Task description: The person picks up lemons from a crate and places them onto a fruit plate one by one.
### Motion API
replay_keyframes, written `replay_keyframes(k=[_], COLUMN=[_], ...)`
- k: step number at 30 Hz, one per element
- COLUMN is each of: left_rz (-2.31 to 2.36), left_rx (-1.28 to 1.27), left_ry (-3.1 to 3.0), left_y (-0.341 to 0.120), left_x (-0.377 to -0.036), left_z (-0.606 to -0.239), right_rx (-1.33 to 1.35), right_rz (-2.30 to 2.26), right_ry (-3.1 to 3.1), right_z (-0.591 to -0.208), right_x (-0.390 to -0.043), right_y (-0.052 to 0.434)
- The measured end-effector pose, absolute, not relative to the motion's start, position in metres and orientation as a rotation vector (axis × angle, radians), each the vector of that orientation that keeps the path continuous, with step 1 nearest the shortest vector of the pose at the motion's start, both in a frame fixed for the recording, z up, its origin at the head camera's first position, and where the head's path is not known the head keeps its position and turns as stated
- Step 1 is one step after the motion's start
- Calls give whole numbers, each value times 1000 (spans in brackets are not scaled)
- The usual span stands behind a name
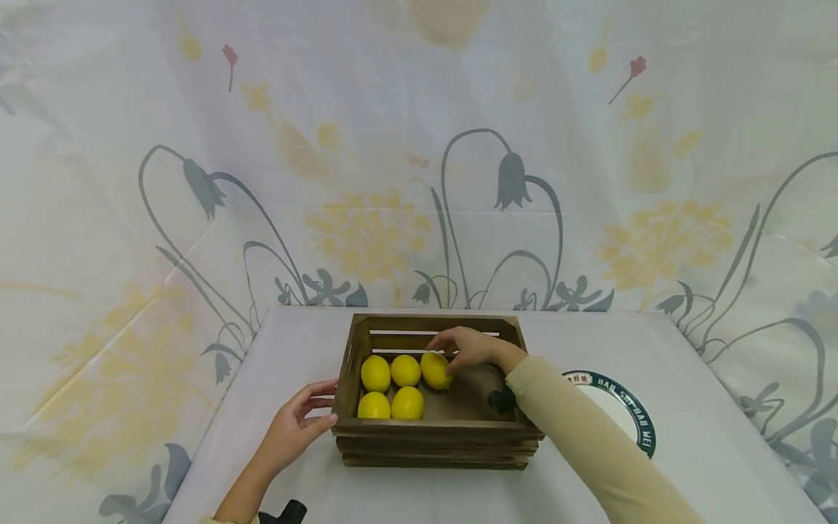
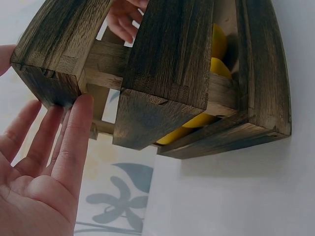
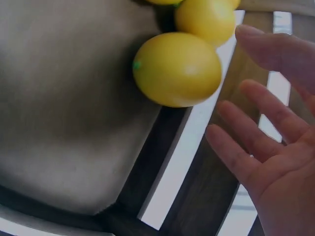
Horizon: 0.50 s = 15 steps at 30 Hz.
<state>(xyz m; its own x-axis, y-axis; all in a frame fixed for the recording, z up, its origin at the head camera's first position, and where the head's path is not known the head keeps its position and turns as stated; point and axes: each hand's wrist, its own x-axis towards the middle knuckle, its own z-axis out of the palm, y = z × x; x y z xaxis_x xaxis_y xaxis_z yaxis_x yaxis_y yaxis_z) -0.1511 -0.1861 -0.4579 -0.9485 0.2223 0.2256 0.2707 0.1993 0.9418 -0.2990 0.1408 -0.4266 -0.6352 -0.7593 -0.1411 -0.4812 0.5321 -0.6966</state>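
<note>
A brown slatted wooden crate [image 1: 437,431] stands on the white table with several yellow lemons [image 1: 376,374] in its left part. My left hand [image 1: 297,423] is at the crate's left end; in the left wrist view its nearly straight fingers [image 2: 74,142] touch the end of the top slat. Inside the crate, my right hand [image 1: 473,346] hovers over the rightmost lemon [image 1: 436,370]. In the right wrist view the fingers are spread and a gap separates them from that lemon [image 3: 177,70]. Nothing sits in the right palm.
Right of the crate lies a white plate with a dark green lettered rim [image 1: 644,422], partly hidden by my right sleeve [image 1: 589,437]. A flower-patterned cloth [image 1: 419,167] hangs behind and beside the table [image 1: 294,342]. Black wrist-camera parts [image 1: 292,511] show near my hands.
</note>
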Motion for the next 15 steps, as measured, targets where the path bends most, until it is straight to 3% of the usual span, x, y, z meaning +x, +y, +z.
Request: replay_keyframes(k=[4,15], left_rz=[-1905,-1915], left_rx=[-458,-482], left_ry=[-2419,-2417], left_y=[-185,-186], left_x=[-150,-150], left_z=[-456,-455], right_rx=[-1053,-860], right_rz=[-702,-403], right_ry=[2384,2393], right_z=[-430,-444], right_x=[-300,-293], right_y=[134,116])
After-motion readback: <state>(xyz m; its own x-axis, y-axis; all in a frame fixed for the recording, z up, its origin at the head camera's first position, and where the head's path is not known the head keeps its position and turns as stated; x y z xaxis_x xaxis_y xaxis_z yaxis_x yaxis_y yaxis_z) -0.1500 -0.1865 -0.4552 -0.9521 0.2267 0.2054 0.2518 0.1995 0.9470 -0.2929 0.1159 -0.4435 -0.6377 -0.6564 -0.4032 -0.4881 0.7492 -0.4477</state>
